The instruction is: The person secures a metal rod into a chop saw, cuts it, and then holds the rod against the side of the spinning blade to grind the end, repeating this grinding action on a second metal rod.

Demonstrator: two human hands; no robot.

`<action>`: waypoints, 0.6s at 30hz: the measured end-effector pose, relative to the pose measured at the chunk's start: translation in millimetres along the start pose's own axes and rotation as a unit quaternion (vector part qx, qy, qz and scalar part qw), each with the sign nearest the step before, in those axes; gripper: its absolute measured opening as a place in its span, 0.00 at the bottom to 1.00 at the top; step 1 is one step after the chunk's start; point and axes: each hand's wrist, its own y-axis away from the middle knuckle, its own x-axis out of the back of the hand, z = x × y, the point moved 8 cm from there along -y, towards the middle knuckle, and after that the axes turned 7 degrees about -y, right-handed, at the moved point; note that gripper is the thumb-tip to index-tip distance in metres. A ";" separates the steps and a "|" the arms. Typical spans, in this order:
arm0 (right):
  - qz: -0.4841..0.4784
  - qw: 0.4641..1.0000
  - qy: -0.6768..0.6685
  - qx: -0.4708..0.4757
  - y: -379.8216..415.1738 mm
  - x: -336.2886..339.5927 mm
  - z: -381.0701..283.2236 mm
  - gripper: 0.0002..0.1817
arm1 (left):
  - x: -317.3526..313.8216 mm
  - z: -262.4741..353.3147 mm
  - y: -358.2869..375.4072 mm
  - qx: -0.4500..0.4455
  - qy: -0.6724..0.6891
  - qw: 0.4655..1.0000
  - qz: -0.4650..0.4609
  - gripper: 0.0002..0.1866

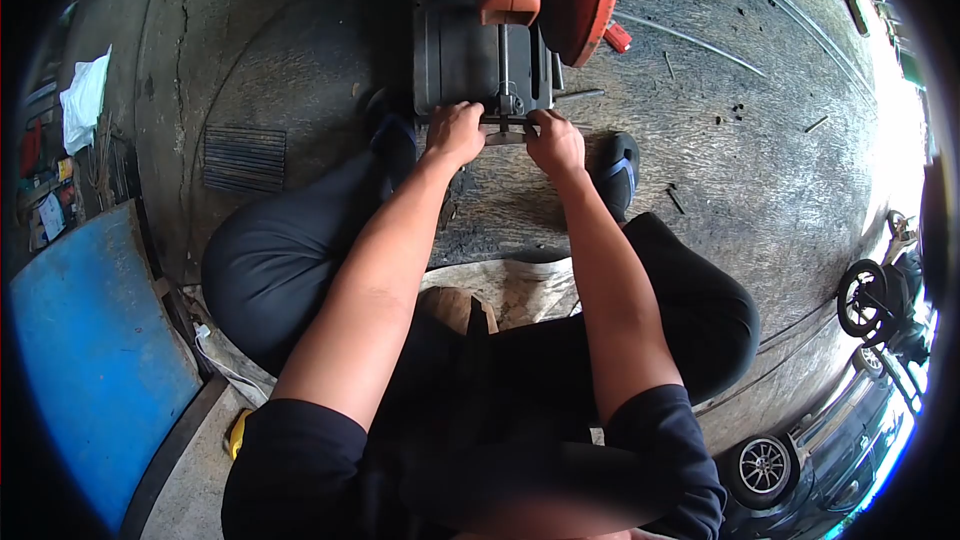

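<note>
A cut-off machine with a red guard [590, 0] and a dark metal base [445, 50] stands on the floor in front of me. A threaded rod [504, 60] runs along its base to a crank handle [506, 138] at the near end. My left hand [457, 133] is closed at the handle's left side, its fingers curled by the base edge. On the right side, my right hand [556, 143] has its fingers wrapped round the other end of the handle. The fingertips of both hands are partly hidden.
Dark rods lie side by side in a bundle [244, 158] on the floor at left. A red object [617, 37], a short metal bar [580, 95] and long thin rods [690, 43] lie right of the machine. A blue panel [100, 340] is at far left.
</note>
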 end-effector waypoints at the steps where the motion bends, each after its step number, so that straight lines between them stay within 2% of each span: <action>1: 0.020 1.000 -0.012 0.010 -1.0 3.3 -1.7 0.10 | 3.4 -0.6 -1.9 -0.005 0.008 1.000 0.030 0.11; 7: 0.015 1.000 -0.014 0.023 -6.7 -0.4 -4.3 0.12 | 0.7 -4.0 -3.5 0.019 -0.002 0.999 0.027 0.11; 10: 0.015 1.000 -0.010 0.023 -8.7 -1.4 -6.4 0.12 | 2.9 -0.1 -3.2 0.001 -0.037 0.999 0.028 0.15; 18: 0.019 0.999 -0.023 0.031 -8.8 -2.0 -7.3 0.14 | 1.9 -1.4 -2.4 0.005 -0.032 0.999 0.018 0.15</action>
